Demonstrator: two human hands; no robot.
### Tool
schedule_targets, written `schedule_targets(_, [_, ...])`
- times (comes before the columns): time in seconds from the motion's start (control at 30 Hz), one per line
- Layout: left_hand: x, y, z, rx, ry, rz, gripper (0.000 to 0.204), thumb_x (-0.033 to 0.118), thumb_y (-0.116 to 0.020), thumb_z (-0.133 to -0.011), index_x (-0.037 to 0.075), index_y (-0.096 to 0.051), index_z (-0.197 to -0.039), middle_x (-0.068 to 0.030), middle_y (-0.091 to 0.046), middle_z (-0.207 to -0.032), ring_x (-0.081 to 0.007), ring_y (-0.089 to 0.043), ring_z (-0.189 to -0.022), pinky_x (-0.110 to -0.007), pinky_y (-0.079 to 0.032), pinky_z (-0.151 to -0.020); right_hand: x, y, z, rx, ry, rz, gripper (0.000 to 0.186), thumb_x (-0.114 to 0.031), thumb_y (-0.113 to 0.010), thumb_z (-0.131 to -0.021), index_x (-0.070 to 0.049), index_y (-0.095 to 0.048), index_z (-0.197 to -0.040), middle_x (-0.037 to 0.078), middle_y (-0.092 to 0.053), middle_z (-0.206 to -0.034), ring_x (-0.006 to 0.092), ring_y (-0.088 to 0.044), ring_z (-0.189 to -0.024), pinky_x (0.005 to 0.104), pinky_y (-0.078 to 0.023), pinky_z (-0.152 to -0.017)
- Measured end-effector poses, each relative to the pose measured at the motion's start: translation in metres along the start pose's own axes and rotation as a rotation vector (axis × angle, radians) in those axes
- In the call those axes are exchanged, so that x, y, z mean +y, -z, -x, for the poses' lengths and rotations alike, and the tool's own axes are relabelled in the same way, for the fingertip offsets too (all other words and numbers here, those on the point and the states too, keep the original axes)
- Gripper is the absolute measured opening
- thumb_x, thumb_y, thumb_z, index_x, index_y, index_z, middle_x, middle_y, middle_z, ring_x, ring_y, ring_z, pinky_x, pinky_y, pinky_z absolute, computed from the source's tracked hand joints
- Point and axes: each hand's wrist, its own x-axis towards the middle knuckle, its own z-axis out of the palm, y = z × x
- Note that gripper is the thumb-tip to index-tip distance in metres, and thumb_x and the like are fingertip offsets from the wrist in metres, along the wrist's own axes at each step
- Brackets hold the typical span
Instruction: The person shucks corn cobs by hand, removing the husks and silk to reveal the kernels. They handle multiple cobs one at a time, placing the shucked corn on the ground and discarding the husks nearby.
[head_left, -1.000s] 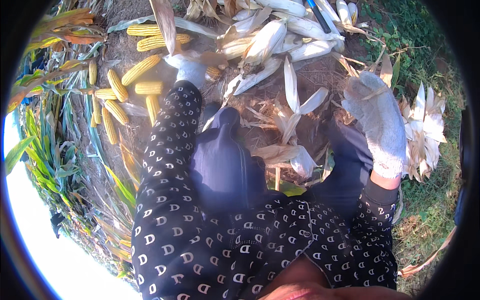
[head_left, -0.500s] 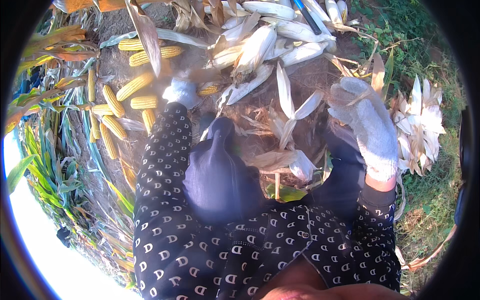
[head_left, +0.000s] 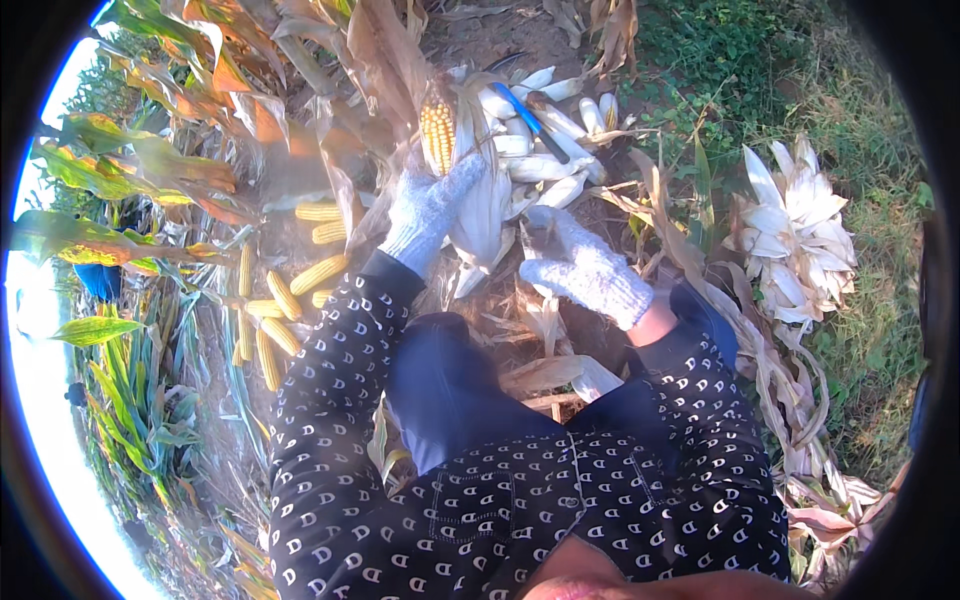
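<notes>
An ear of corn [head_left: 437, 135] with yellow kernels showing and pale husk peeled around it is held upright in my gloved left hand [head_left: 425, 205], its fingers wrapped round the lower part. My gloved right hand [head_left: 585, 268] is beside the hanging husk, thumb apart from bent fingers, with nothing clearly held. Several husked yellow cobs [head_left: 320, 272] lie on the soil at left. A heap of unhusked white ears [head_left: 540, 170] lies beyond my hands, with a blue-and-black tool handle [head_left: 525, 112] across it.
Dry and green corn plants [head_left: 150, 165] crowd the left side. A pile of pale peeled husks [head_left: 790, 230] sits at right beside green grass [head_left: 855, 370]. Loose dry husks [head_left: 565, 370] lie in front of my dark-trousered legs [head_left: 450, 390]. A blue object [head_left: 98, 283] shows among the left plants.
My left hand has risen with a part-husked ear in it. My right hand has moved left toward that ear. The view has shifted, showing more of the standing plants ahead.
</notes>
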Motion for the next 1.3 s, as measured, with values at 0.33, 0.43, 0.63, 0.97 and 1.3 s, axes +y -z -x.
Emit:
schedule_targets(0.33, [0.020,-0.085,0.010,0.114,-0.135,0.232,0.045,0.038,-0.047,-0.113,0.001,-0.060,-0.136,-0.0087,-0.068,-0.125,-0.0156,-0.065,-0.111,-0.033,-0.054,-0.095,-0.013,0.021,0.015,0.151,0.007,-0.024,0.092,-0.033,-0.086,-0.079,0.001,-0.043,-0.153,0.021,-0.064,-0.137,0.0274,-0.063,-0.126,0.0397,-0.048,-0.107])
schedule_targets(0.43, [0.013,-0.070,-0.008,0.232,-0.150,0.123,0.044,0.039,-0.050,-0.112,0.003,-0.061,-0.135,-0.0089,-0.070,-0.117,-0.0179,-0.068,-0.104,-0.035,-0.057,-0.093,-0.009,0.020,0.021,0.103,-0.048,0.088,0.090,-0.031,-0.086,-0.078,0.001,-0.046,-0.152,0.021,-0.064,-0.137,0.0272,-0.063,-0.126,0.0390,-0.049,-0.107])
schedule_targets(0.63, [0.004,-0.062,-0.021,0.172,0.026,0.580,0.039,0.038,-0.051,-0.111,0.005,-0.061,-0.130,-0.0118,-0.071,-0.112,-0.0240,-0.072,-0.095,-0.043,-0.062,-0.085,0.002,0.019,0.018,0.083,-0.042,0.034,0.088,-0.028,-0.085,-0.078,0.000,-0.045,-0.152,0.019,-0.065,-0.135,0.0257,-0.063,-0.125,0.0383,-0.049,-0.107])
schedule_targets(0.97, [-0.016,-0.038,-0.022,0.069,-0.566,-1.102,0.049,0.015,-0.068,-0.091,0.003,-0.056,-0.137,-0.0218,-0.071,-0.115,-0.0397,-0.068,-0.109,-0.046,-0.054,-0.093,0.009,0.014,0.018,0.011,0.019,-0.322,0.087,-0.022,-0.084,-0.080,0.000,-0.044,-0.154,0.014,-0.063,-0.137,0.0199,-0.061,-0.123,0.0344,-0.052,-0.102])
schedule_targets(1.3, [-0.008,-0.040,-0.008,-0.021,-0.653,-1.403,0.040,0.019,-0.070,-0.087,0.006,-0.067,-0.124,-0.0169,-0.071,-0.117,-0.0390,-0.066,-0.109,-0.048,-0.054,-0.093,-0.004,0.026,0.018,0.108,-0.020,0.206,0.088,-0.025,-0.083,-0.078,-0.002,-0.043,-0.154,0.022,-0.061,-0.139,0.0314,-0.061,-0.129,0.0424,-0.048,-0.109])
